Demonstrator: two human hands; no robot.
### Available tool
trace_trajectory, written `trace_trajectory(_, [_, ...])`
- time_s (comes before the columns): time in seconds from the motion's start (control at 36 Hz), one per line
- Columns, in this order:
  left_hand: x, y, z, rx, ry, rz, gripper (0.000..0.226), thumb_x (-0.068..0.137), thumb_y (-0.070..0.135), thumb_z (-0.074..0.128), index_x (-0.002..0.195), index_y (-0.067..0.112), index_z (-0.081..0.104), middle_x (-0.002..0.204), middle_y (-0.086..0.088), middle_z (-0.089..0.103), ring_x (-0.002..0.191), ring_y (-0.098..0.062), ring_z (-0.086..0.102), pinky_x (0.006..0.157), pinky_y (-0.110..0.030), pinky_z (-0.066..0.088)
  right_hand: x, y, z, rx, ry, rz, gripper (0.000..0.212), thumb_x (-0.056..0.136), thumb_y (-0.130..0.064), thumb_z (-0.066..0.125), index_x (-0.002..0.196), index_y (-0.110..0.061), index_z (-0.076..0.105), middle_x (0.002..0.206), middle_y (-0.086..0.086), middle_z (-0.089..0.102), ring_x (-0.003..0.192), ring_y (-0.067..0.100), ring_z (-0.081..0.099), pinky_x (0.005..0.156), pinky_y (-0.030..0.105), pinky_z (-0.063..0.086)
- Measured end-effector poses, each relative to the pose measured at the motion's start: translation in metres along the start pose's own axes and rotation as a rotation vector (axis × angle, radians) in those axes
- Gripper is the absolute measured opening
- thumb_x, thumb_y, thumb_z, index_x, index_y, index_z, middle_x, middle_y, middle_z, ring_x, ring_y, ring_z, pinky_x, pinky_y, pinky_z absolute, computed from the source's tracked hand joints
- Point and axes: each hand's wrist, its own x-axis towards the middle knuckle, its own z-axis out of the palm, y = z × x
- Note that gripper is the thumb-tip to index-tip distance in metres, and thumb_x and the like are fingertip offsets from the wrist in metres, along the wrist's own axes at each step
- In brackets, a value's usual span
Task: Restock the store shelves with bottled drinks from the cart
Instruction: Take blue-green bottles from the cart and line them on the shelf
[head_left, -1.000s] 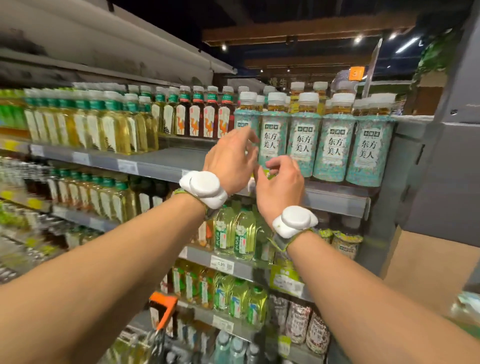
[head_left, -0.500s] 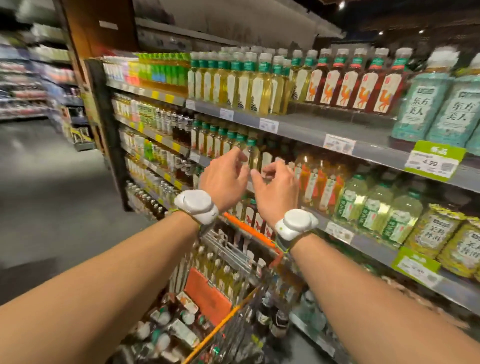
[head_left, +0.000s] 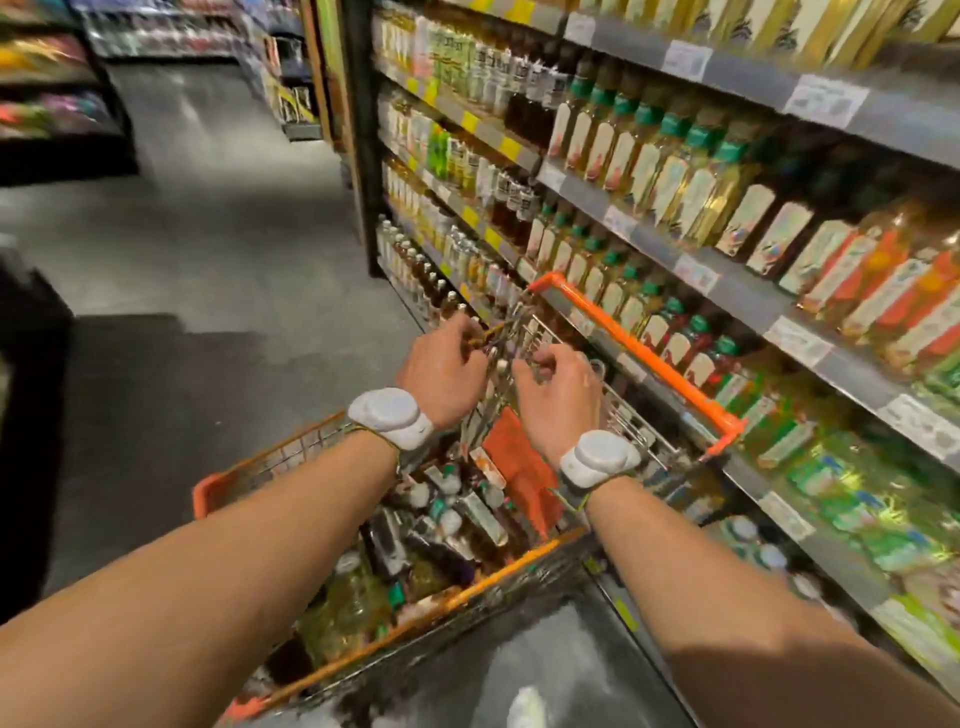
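An orange-rimmed wire cart (head_left: 470, 582) stands below me beside the shelves, with several bottled drinks (head_left: 467, 514) lying jumbled in its basket. Both my hands hover over the cart's far end, close together, each wrist wearing a white band. The fingers of my left hand (head_left: 441, 369) are loosely curled, with nothing seen in them. My right hand (head_left: 558, 395) looks the same, just in front of the wire flap. The cart's orange handle (head_left: 639, 358) runs along the shelf side.
Grey store shelves (head_left: 727, 280) packed with tea bottles (head_left: 670, 171) fill the right side, right next to the cart. Grey aisle floor (head_left: 234, 249) opens to the left. Dark display units (head_left: 62, 130) stand at the far left. My shoe (head_left: 527, 706) shows at the bottom.
My view swung down and left from the top shelf to the cart. Both empty hands dropped from the teal-labelled bottles to above the cart.
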Motion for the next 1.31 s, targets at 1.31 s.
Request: trace_trajectory(1.31, [0.079,-0.285,0.207,0.150,-0.163,-0.843,0.038,0.098,0.016,0.052,0.135,0.019,0.061,0.132,-0.008,0.066,0.125,-0.031,0.058,0.101,-0.033,0.042,0.104,0.156,0.374,0.132,-0.687,0.621,0.059,0.095,-0.042,0.063,0.137,0.000,0.052,0.139,0.016,0.056,0.126,0.034,0.054,0.098,0.034,0.040])
